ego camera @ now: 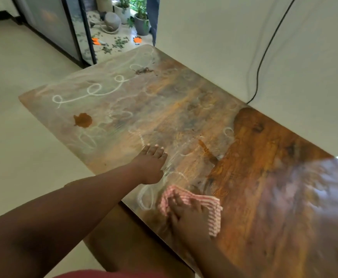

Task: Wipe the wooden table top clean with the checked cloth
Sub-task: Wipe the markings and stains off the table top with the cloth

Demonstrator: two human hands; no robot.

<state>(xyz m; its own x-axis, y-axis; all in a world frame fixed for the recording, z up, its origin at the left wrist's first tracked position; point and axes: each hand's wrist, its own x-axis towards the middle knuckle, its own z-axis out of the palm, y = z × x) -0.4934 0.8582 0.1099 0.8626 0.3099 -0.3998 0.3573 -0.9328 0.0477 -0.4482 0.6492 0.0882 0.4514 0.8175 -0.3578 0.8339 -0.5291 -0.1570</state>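
Checked cloth [212,206] — one — beneath flat right hand [188,216]; left hand [150,165] flat, empty, on wooden table top [264,177].

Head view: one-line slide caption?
Right hand presses the checked cloth on the wooden table top, left hand flat nearby; chalk loops and a brown spill lie ahead.

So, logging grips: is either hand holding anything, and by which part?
Nothing gripped: right hand presses flat on the checked cloth; left hand rests on the table.
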